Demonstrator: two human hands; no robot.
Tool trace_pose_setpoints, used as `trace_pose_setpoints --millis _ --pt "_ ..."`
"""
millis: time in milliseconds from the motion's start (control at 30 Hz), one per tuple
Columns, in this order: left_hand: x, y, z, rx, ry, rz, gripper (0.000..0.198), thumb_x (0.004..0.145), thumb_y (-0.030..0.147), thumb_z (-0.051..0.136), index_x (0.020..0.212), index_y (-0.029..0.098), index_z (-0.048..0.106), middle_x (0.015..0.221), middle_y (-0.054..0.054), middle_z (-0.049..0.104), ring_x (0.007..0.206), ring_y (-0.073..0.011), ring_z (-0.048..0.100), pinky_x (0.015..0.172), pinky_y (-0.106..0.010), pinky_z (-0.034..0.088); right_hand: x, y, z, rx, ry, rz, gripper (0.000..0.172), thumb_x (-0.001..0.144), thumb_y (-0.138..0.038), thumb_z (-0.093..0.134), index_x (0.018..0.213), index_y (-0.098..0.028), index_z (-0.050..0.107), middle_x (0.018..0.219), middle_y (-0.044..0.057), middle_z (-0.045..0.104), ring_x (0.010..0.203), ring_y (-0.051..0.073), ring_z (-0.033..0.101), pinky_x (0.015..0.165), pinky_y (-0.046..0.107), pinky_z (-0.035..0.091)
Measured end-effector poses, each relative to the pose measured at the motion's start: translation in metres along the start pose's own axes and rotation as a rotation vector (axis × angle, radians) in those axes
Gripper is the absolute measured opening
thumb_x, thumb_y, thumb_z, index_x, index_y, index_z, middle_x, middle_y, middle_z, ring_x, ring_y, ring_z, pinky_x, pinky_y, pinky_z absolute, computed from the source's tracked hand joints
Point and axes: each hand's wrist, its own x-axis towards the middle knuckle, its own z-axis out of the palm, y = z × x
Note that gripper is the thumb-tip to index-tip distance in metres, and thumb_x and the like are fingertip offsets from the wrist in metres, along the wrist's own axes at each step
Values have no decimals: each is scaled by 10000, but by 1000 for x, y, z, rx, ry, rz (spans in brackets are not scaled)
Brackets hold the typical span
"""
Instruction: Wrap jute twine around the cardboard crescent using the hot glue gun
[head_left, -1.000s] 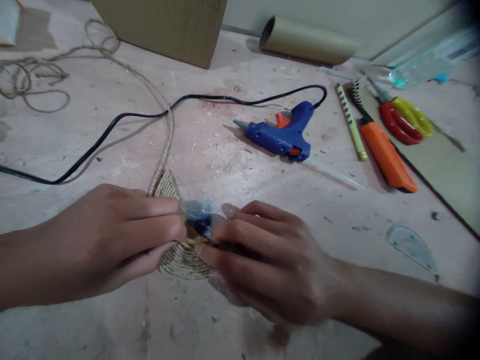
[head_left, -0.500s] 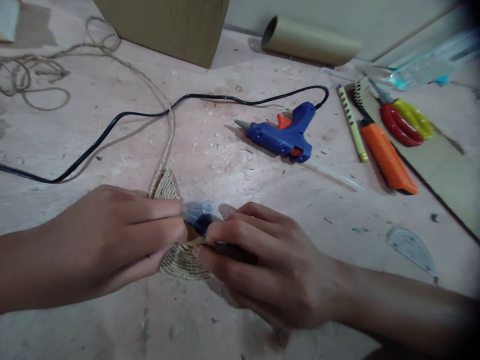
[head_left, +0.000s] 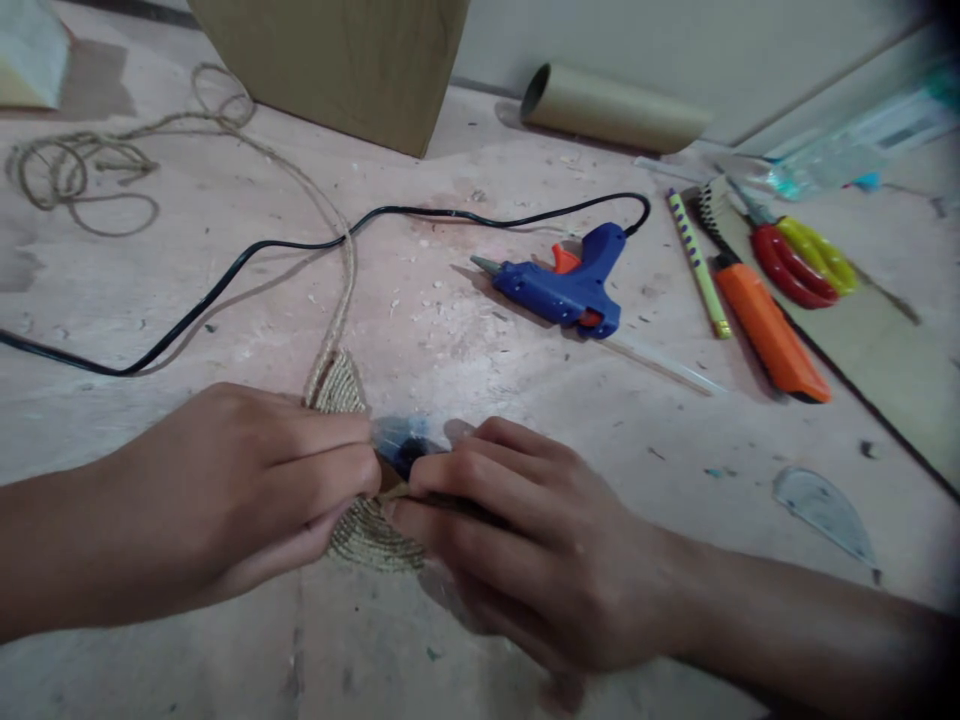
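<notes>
Rope coil [head_left: 371,540] flat on the desk [head_left: 465,360], near the front edge at the middle, mostly hidden under my fingers. Left hand [head_left: 247,480] pinches its left side and right hand [head_left: 540,550] its right, both clenched on it. Bluish bit [head_left: 401,445] between the fingertips, can't tell what. Looks part done: several rings wound, long loose rope [head_left: 341,270] trailing to the far left corner. Glue gun [head_left: 562,285] lies behind, untouched.
</notes>
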Motion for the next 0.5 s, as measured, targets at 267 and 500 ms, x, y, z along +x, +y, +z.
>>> trace_pose_setpoints --millis 267,500 --pt "-1 0 3 2 33 -3 178 1170 131 488 1090 242 601 868 30 686 653 -162 611 561 -349 426 -1 -2 1 12 1 24 285 1186 -166 540 1401 -117 721 1216 87 800 1022 180 752 876 371 593" --pt "2 0 2 -8 11 1 234 1191 142 449 1045 236 605 835 29 649 627 -159 566 551 -345 390 1 1 0 44 -2 1 289 1196 -179 510 1381 -114 722 1211 96 791 960 189 726 818 386 559"
